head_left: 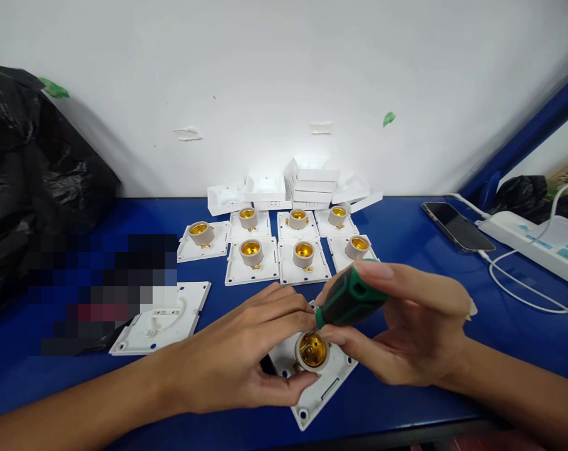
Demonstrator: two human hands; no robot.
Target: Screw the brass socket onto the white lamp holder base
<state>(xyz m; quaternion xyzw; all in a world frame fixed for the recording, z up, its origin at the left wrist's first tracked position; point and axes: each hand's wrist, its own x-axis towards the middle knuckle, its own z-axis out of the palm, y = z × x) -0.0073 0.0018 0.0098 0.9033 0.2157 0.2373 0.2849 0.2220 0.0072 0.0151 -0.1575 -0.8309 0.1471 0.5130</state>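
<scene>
My right hand (406, 319) grips a green and black screwdriver (352, 297), tilted with its shaft pointing down into a lamp socket (312, 351). The socket has a beige ring and a brass-coloured threaded inside. It sits on a square white plate (328, 394) near the table's front edge. My left hand (260, 351) closes around the socket from the left, thumb at its near side and fingers at its far side. The screwdriver's tip is hidden inside the socket.
Several white plates with sockets (252, 254) lie in rows beyond my hands, with white boxes (314, 181) stacked behind. A plate without a socket (190, 313) lies left. A phone (457, 227), cables and a power strip (542, 244) are right; a black bag (39, 169) stands left.
</scene>
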